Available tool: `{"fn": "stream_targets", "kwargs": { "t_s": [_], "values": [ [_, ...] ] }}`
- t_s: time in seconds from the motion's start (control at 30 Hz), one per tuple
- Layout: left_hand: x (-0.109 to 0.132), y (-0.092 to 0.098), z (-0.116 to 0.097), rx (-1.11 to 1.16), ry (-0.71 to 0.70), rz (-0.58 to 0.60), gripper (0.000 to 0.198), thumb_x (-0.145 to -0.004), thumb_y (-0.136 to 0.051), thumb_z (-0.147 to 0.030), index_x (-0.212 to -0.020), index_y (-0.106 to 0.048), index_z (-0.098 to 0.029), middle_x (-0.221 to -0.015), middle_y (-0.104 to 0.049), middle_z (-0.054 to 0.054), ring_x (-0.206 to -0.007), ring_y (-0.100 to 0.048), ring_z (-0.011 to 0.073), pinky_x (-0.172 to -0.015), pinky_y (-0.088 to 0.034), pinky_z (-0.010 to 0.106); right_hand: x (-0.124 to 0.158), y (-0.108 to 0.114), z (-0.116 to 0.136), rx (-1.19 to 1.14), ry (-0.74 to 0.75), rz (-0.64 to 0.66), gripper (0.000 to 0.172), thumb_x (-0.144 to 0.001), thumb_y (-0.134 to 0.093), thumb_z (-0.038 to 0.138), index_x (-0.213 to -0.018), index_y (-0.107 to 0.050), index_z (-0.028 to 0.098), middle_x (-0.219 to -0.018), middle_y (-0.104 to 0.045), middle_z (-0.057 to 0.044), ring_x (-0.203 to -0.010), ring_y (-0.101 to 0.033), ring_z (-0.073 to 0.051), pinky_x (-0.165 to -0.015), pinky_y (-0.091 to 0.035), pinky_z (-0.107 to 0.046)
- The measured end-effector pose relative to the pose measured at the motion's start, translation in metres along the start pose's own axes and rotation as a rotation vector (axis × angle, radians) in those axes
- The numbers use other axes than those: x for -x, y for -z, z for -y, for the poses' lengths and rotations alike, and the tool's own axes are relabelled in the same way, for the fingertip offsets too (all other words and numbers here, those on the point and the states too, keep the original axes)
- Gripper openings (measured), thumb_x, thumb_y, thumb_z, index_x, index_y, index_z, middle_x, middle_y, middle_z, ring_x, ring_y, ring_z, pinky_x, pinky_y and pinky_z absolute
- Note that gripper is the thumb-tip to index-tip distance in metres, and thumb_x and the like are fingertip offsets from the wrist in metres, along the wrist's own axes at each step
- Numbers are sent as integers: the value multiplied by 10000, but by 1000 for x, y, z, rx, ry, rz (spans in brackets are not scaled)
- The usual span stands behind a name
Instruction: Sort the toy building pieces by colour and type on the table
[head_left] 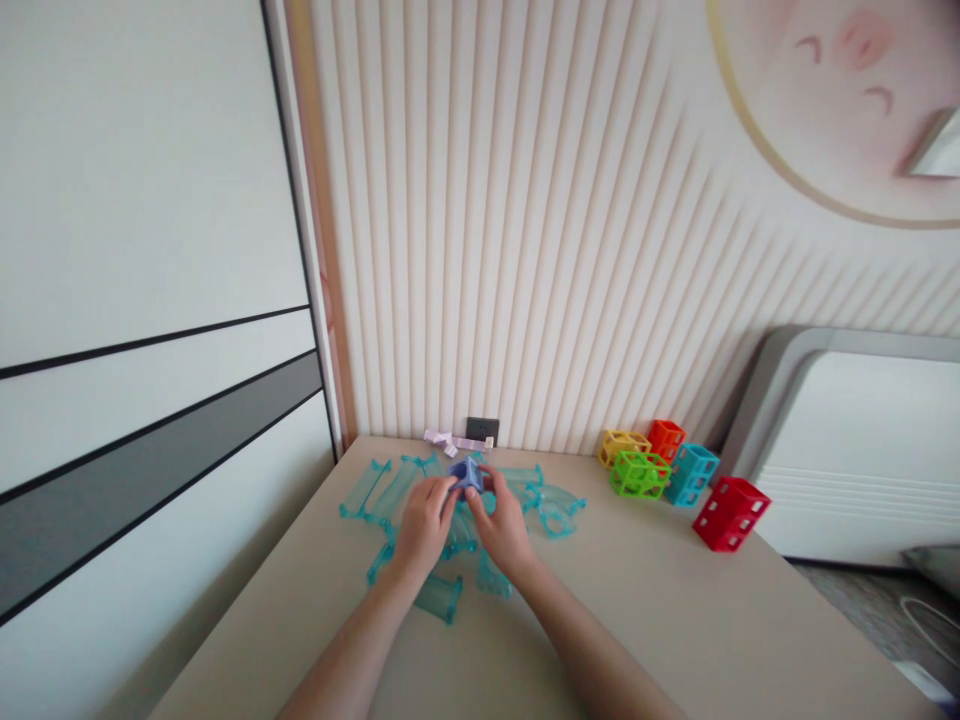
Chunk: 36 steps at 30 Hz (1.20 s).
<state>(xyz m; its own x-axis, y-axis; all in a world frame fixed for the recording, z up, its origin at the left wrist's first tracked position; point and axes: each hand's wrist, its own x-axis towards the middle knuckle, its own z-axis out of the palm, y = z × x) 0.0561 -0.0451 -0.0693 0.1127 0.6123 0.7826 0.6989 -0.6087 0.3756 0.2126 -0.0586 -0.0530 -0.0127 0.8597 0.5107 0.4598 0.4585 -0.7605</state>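
Note:
Between my two hands is a small blue-violet plastic toy piece (466,474) with a hollow, box-like opening; its exact kind I cannot make out. My left hand (426,520) grips its left side with the fingers closed. On the right side, my right hand (501,515) pinches it between thumb and fingers. Beneath and around both hands lie several translucent teal track pieces (397,492), some straight and some curved. One flat teal piece (439,597) rests nearer to me, partly hidden by my left forearm.
Colored lattice blocks stand at the right: yellow (616,447), orange (665,437), green (640,474), blue (691,474) and red (730,514). Pale purple pieces (452,441) lie by the ribbed wall, near a black socket (482,431). A white cabinet (150,420) borders the table (637,610) on the left.

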Motion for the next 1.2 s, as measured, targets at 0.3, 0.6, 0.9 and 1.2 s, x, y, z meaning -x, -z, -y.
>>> {"fn": "stream_targets", "kwargs": {
  "t_s": [0.3,0.6,0.9,1.2],
  "values": [
    [9,-4,-22,139,-169,103,363,-1001,-491,-284,-1357,-454,-229,-1060,-682,79,-980,-667,215,-888,-558,384,8,3,-17,-708,-348,-117,509,-829,-630,623,-1095,-675,192,-932,-740,-54,-823,-685,-214,-755,-549,-332],
    [11,-4,-25,273,-26,168,500,-967,-534,-319,-1439,-386,-248,-1273,-591,126,-1138,-623,245,-984,-537,425,10,-1,-17,-982,-511,-118,439,-759,-645,631,-825,-700,200,-783,-745,-29,-768,-689,-230,-719,-534,-335],
    [15,-13,-17,268,-42,124,593,-940,-597,-348,-1471,-344,-269,-1318,-590,128,-1197,-607,267,-1008,-524,448,13,2,-14,-830,-414,-10,548,-848,-543,697,-1034,-700,206,-918,-744,-62,-857,-690,-241,-748,-542,-350],
    [11,-9,-17,172,-18,29,519,-926,-613,-302,-1405,-421,-250,-1164,-583,119,-1090,-615,268,-925,-560,450,20,7,0,-351,-119,-90,467,-850,-674,462,-1241,-635,209,-1108,-719,-78,-943,-654,-225,-839,-523,-346]
  ]
}}
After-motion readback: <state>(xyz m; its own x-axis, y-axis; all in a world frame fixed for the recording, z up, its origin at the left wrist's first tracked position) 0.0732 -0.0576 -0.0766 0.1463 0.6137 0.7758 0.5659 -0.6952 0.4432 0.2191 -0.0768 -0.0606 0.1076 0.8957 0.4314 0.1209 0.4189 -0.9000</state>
